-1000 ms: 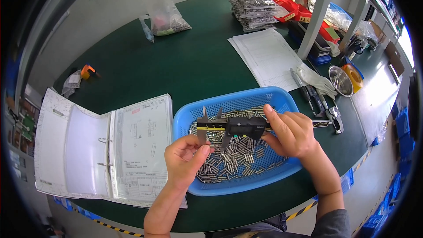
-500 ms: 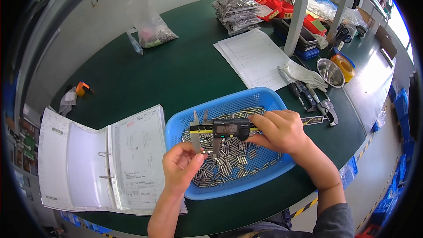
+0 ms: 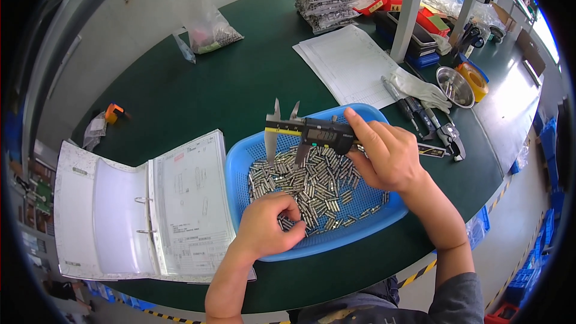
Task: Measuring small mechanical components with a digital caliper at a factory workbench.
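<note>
My right hand (image 3: 389, 157) is wrapped round a digital caliper (image 3: 318, 134), its index finger stretched along the top. The caliper's jaws stand apart with nothing between them, above a blue perforated basket (image 3: 235, 174). Many small cylindrical metal pins (image 3: 327, 183) lie loose across the basket's bottom. Down among the pins at the basket's near left is my left hand (image 3: 269, 225), its fingers curled and the thumb close to the fingertips. Whatever sits between those fingertips is hidden.
Left of the basket lies an open ring binder (image 3: 186, 210) with drawings. Paper sheets (image 3: 345, 63), a white glove (image 3: 420, 90), hand tools (image 3: 447, 135) and a metal bowl (image 3: 454, 87) lie at the right. Bags of parts (image 3: 324, 3) are stacked behind, near a grey post (image 3: 409, 12).
My left hand has left the caliper's jaws and lowered into the pins. The pin that was between the jaws is gone from them, and the jaws have opened wider.
</note>
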The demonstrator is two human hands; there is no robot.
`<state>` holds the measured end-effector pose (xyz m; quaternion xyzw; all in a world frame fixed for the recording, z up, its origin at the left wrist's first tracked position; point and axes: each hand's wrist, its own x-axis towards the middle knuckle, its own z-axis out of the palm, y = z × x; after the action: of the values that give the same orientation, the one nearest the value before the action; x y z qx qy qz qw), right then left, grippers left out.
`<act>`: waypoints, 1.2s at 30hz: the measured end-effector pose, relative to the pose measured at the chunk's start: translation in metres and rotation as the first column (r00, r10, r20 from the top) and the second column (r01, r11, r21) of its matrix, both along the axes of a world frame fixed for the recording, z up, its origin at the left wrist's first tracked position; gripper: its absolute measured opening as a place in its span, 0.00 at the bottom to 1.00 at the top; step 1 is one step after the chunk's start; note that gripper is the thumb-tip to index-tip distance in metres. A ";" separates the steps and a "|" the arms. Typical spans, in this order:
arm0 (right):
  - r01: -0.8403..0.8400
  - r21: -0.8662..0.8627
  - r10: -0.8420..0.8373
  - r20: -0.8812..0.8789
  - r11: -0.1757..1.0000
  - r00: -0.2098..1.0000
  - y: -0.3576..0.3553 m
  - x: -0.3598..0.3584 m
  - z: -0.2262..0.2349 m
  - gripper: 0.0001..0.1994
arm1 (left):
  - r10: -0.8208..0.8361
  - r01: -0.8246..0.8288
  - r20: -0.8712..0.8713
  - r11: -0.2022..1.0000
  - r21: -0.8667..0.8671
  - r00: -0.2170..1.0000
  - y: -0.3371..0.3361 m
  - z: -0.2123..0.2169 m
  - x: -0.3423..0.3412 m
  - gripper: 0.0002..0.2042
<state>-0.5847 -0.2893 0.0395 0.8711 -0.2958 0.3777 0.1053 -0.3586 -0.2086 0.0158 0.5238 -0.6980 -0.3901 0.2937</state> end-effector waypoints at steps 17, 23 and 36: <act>-0.055 0.010 0.054 0.065 0.998 0.996 -0.001 -0.005 -0.004 0.31 | 0.290 -0.036 0.603 0.917 -0.396 0.743 -0.005 -0.010 -0.012 0.02; -0.043 0.022 0.042 0.074 0.999 0.996 -0.001 -0.003 -0.004 0.31 | 0.271 0.000 0.662 0.926 -0.379 0.699 -0.002 -0.009 -0.012 0.02; -0.103 -0.068 0.106 0.042 0.992 0.993 -0.001 -0.001 -0.001 0.29 | 0.386 -0.327 0.043 0.830 -0.453 0.922 0.001 -0.002 -0.009 0.09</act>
<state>-0.5861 -0.2906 0.0384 0.8728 -0.2394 0.4117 0.1070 -0.3677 -0.2072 0.0137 0.5901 -0.6751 -0.1262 0.4243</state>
